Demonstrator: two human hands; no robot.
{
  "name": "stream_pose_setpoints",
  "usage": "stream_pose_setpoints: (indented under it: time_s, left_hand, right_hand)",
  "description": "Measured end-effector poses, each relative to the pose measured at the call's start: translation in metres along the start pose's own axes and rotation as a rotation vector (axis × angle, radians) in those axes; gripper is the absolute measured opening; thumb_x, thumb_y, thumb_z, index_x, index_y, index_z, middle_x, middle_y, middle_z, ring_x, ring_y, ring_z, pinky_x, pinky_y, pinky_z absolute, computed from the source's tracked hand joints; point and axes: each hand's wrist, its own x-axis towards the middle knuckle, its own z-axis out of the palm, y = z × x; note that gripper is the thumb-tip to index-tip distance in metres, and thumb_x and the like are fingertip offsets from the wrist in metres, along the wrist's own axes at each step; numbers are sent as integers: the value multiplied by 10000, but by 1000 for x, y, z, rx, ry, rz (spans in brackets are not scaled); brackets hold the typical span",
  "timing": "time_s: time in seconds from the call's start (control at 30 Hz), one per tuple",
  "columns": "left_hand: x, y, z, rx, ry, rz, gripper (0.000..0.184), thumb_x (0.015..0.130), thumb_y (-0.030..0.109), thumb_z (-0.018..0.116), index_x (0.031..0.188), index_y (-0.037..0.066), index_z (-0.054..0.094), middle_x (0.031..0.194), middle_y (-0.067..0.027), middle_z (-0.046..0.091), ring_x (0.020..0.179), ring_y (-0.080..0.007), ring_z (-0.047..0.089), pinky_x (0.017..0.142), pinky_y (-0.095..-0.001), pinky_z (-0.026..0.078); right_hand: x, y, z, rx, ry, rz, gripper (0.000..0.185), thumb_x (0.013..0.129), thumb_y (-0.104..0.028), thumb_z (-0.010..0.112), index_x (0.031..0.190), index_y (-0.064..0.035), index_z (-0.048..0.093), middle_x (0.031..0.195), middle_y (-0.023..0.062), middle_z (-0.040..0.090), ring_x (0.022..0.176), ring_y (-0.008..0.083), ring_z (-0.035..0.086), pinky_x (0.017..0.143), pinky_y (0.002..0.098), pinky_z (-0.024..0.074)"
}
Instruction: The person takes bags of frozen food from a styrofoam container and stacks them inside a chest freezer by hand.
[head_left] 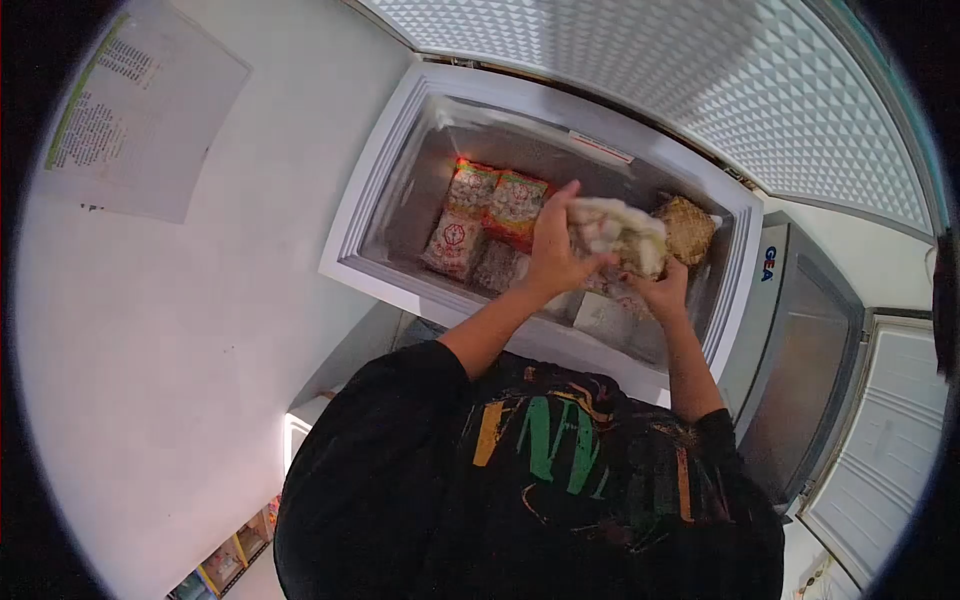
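Above the open chest freezer (pixel 375 205) a pale, lumpy bag (pixel 622 234) is held between my two hands, slightly blurred. My left hand (pixel 556 250) grips its left side, thumb up. At its lower right edge, the fingers of my right hand (pixel 661 292) close on it. Red and clear packets (pixel 517 203) lie in the freezer to the left of my left hand, with a clear packet with a red logo (pixel 454 243) nearer the front. A brown woven-looking pack (pixel 687 229) sits at the right end. Below my hands is a white packet (pixel 604 317).
The raised freezer lid (pixel 640 60) with a patterned inner face stands behind. To the right is a grey unit marked GEA (pixel 800 340) beside an open white door (pixel 885 440). A paper sheet (pixel 150 110) hangs on the left wall.
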Motion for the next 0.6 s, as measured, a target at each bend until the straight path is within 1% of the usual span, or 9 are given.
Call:
stream_pose_setpoints:
  time_s: [0.03,0.07,0.1,0.13,0.17,0.23,0.43,0.53,0.6]
  left_hand:
    - [2,-1,1,-16,66,-19,807,488,233,794,1153,42,380,1040,-107,496,946,-237,495,836,-345,371]
    - [3,-2,2,-34,133,-36,826,492,231,798,1169,38,366,1062,-102,491,963,-220,493,844,-337,371]
    - [4,-8,1,-332,-129,-270,789,496,219,803,1147,37,396,1065,-88,500,969,-190,489,843,-318,379]
    - [5,-14,0,-627,-394,-503,752,501,207,808,1125,35,425,1067,-74,508,975,-161,484,841,-300,386]
    - [6,-20,-2,-620,-394,-510,752,501,207,808,1125,35,425,1067,-74,508,975,-161,484,841,-300,386]
    - [18,-12,-14,-704,-616,-458,657,499,191,808,1055,35,494,988,-49,550,911,-126,505,793,-279,416]
    - [20,-9,0,-599,-752,-452,593,507,175,804,1008,30,522,956,-46,567,876,-111,517,782,-279,426]
    - [15,-11,3,-546,-787,-372,691,483,213,823,1059,30,488,1015,-66,540,935,-145,508,825,-294,412]
    - [6,-11,7,-531,-733,-359,692,484,213,822,1059,27,486,1011,-61,540,933,-141,508,820,-291,416]
  right_hand:
    - [-2,0,-1,0,-6,-1,481,548,-197,764,913,35,553,794,116,620,711,198,608,647,303,471]
    - [-5,0,-1,290,-14,97,453,555,-144,754,915,37,548,815,101,614,730,190,599,657,298,470]
    - [-7,-6,-1,583,-21,198,428,563,-92,743,918,39,543,836,85,608,749,181,589,667,293,469]
    - [-7,-12,-2,590,-26,202,428,563,-92,743,918,39,543,836,85,608,749,181,589,667,293,469]
    - [-7,-19,-3,554,-24,162,452,552,-62,745,936,40,531,863,79,598,769,178,581,681,293,468]
    - [-5,-13,-4,524,-18,121,478,540,-33,746,955,41,520,889,73,588,790,174,572,695,293,467]
    - [-3,-4,-19,686,-156,275,575,495,-30,771,1000,15,499,956,71,569,853,163,552,741,298,457]
    - [-6,10,-21,567,-208,308,610,476,-53,787,1011,-7,499,958,64,568,879,172,547,764,302,451]
    - [-9,18,-17,226,-171,88,622,477,-57,788,1023,-15,491,951,66,569,887,181,547,778,305,447]
